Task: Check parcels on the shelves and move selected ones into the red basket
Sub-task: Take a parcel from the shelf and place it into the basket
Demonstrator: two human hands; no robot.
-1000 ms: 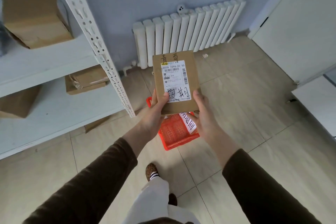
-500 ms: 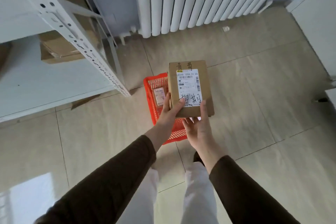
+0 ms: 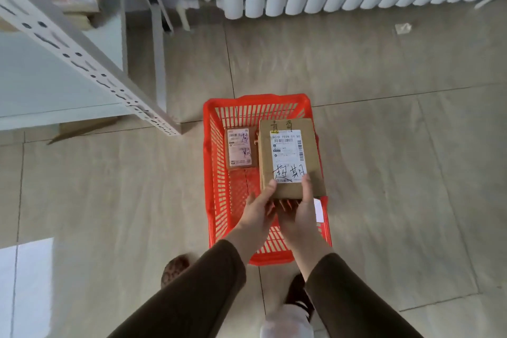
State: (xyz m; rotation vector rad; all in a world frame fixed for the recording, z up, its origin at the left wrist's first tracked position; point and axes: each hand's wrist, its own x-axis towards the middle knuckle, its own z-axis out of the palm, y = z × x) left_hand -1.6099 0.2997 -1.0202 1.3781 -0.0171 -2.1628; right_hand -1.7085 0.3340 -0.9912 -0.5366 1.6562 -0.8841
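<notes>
Both hands (image 3: 277, 211) gripping parcel (image 3: 290, 156) over red basket (image 3: 214, 173) — smaller parcel (image 3: 241, 152) inside

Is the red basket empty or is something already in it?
Not empty: a small parcel lies on the red basket's floor, label up, beside the held box.

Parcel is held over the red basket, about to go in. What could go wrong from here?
1. The held parcel is gripped only at its near end by the left hand and right hand; it could tip.
2. It overhangs the red basket right rim and may catch.
3. It could land on the small parcel.
</notes>
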